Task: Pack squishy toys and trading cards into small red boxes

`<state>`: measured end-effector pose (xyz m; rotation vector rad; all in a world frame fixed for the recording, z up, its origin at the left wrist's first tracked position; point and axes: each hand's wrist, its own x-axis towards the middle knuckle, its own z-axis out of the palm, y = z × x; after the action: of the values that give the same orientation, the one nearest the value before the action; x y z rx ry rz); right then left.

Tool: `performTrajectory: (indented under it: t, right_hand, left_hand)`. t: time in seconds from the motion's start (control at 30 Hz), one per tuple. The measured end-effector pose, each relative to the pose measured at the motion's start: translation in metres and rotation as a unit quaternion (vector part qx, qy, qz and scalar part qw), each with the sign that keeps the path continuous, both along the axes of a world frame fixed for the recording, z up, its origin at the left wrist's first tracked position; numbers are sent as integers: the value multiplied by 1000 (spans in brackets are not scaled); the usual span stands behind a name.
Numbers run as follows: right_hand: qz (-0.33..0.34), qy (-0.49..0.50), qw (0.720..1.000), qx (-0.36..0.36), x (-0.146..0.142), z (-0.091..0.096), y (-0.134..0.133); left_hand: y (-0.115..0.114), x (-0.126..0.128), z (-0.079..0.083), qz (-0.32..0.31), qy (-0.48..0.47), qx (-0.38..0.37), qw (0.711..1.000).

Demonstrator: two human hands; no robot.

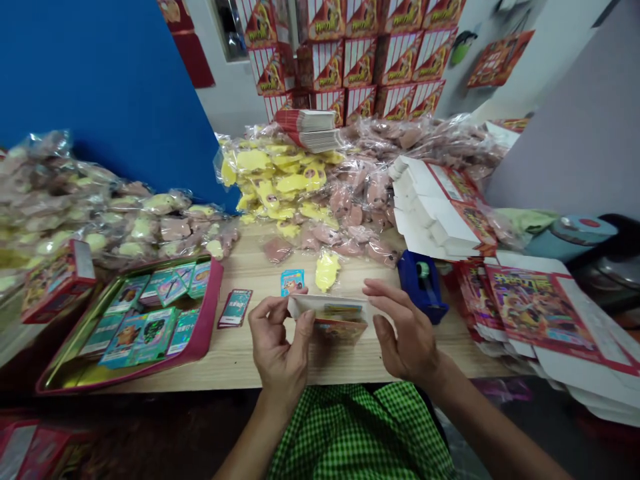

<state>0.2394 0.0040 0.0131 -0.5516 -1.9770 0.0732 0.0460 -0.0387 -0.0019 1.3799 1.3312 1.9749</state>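
Between my hands is a small printed cardboard box (341,328), its white open end facing up and something flat and coloured showing inside. My left hand (283,340) grips the box's left end between thumb and fingers. At the other end, my right hand (405,330) has its fingers apart beside the white flap; whether it touches the box I cannot tell. Just beyond the box lie a small blue card pack (292,281) and a yellow figure in clear wrap (327,270). A stack of teal cards (235,308) rests on the table to the left.
A pink-rimmed tray (213,303) holds several teal card stacks. Bagged yellow (280,180) and pink figures (360,193) pile up behind. A blue tape dispenser (425,287) stands at right, near flattened boxes (545,313). Finished-looking red boxes (360,67) are stacked at the back.
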Motion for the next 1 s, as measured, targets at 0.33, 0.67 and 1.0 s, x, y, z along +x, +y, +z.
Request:
performTrajectory:
  t: [0.33,0.67,1.0]
  right_hand:
    - [7,-18,998,-53,-7,8,15]
    - [24,-76,996,-45,-8,17,41]
    - [36,-84,993,-77,-2,24,23]
  left_hand:
    - [8,18,4,67,-21,21,997]
    - [23,-12,-9,42,168,96,980]
    - [22,-30,18,-141,104,20,984]
